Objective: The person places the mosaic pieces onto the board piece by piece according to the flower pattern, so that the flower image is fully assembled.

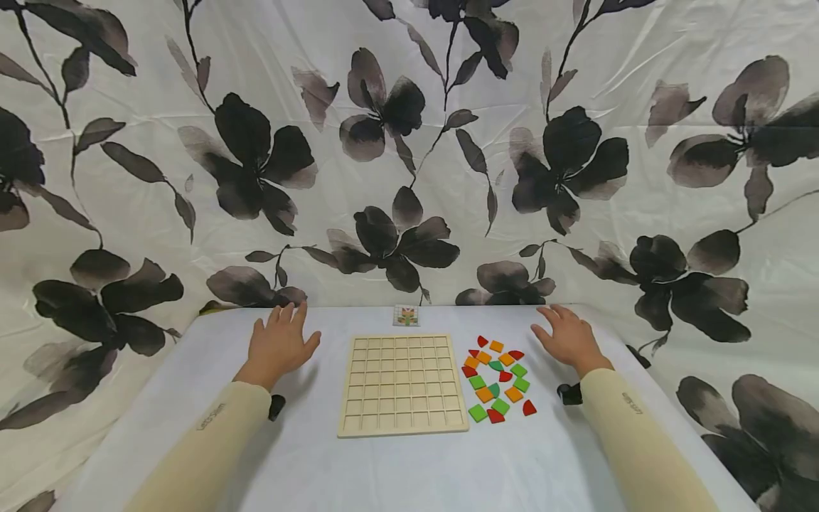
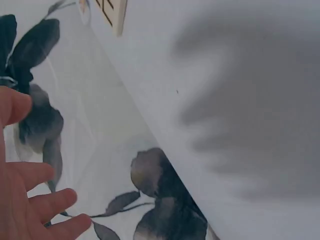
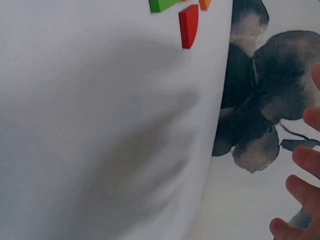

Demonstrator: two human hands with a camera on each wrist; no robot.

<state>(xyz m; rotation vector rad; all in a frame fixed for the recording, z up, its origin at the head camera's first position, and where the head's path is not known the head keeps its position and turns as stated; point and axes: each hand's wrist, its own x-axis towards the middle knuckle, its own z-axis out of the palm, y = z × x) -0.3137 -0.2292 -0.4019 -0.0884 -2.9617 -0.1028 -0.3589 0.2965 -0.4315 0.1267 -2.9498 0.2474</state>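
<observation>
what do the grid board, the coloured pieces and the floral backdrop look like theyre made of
Grid board: probably wood, matte and unpainted, judging by its even pale-tan colour.
Coloured pieces: perhaps painted wood or plastic, smooth; their solid, opaque colour leaves it open.
Floral backdrop: thin cloth or plastic sheeting with a slight sheen, from its creases and pale highlights.

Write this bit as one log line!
left hand: holding nothing | right hand: holding nothing | grid board: unfilled | coloured pieces: right of board

Pieces (image 1: 505, 376) lie between right hand (image 1: 566, 339) and board (image 1: 400, 385), whose left side is free.
</observation>
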